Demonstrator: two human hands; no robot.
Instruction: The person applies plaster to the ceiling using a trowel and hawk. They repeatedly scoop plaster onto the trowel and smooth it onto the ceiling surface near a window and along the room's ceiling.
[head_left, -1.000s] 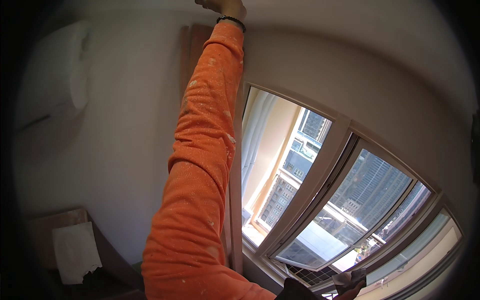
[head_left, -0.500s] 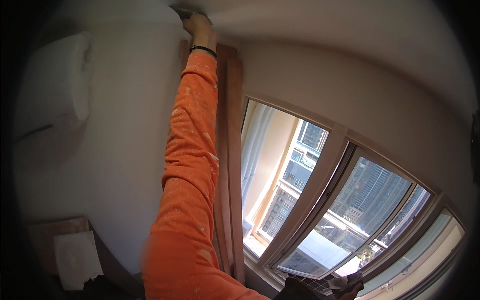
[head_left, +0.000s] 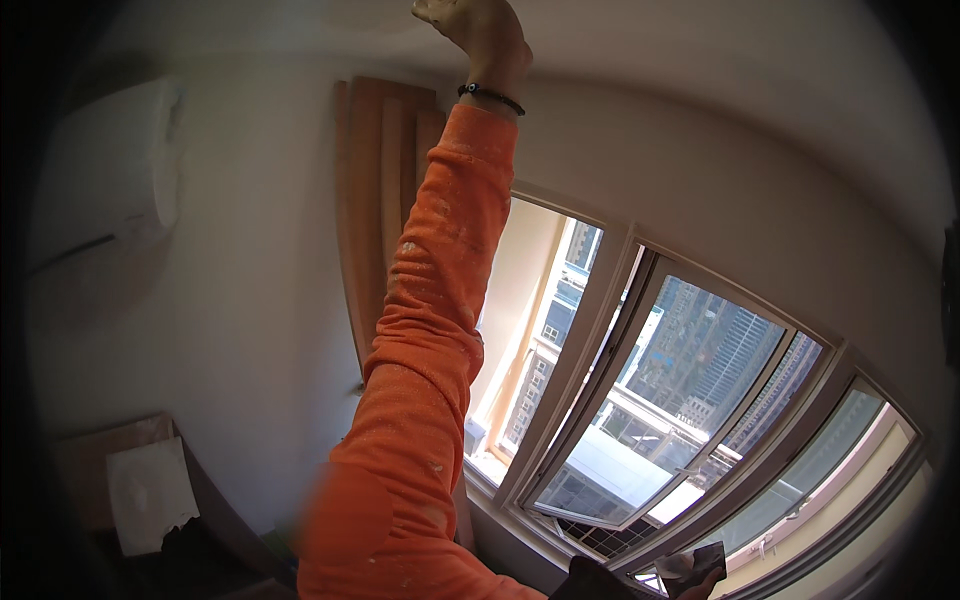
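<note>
My left arm, in a paint-spotted orange sleeve, reaches up through the middle of the view. At the top edge, close to the ceiling [head_left: 640, 40], is my left hand [head_left: 480, 35], its fingers curled closed and a dark bracelet on its wrist. The putty knife it gripped half a second ago is cut off by the frame's edge now. Low on the right, my right hand [head_left: 708, 586] is partly in view, closed on a dark, flat scraper blade [head_left: 697, 566] with pale filler on it. The handle of that blade is hidden.
Wooden boards [head_left: 372, 190] stand upright in the corner behind my arm. To the right are windows [head_left: 690, 380], one pane tilted open, with tall buildings outside. A white air conditioner [head_left: 110, 170] hangs on the left wall, above a pale panel [head_left: 150, 495] at lower left.
My left hand has moved right and up along the ceiling, taking its putty knife out of view. The view has shifted slightly, uncovering more boards. My right hand's blade shows a little more.
</note>
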